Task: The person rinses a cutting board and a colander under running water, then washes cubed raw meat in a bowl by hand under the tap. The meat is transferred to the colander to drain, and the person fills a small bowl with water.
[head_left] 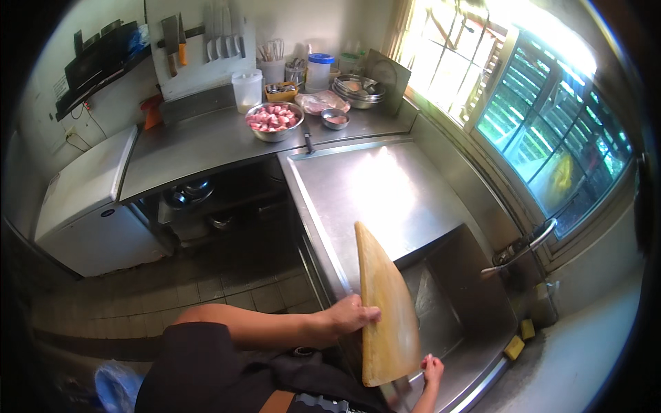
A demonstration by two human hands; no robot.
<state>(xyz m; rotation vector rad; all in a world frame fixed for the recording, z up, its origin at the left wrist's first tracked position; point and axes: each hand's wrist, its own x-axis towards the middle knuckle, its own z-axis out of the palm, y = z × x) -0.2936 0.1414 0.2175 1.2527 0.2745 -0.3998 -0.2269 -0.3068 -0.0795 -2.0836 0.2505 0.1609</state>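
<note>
A large, worn yellowish chopping board (391,323) stands tilted on edge over the near side of the steel sink (471,292). My left hand (352,315) grips it by its left edge, with the thumb on the face towards the sink. Beside the board's lower right edge is my right hand (432,372), its fingers curled together. Whether those fingers hold anything is too small to make out. Part of the sink is hidden behind the board.
A curved tap (523,251) reaches over the sink, with yellow sponges (513,347) on the right ledge. Beyond the steel drainboard (385,186), a knife (308,142) lies near a steel bowl (279,136) of meat chunks (273,117). A white freezer (100,213) stands left.
</note>
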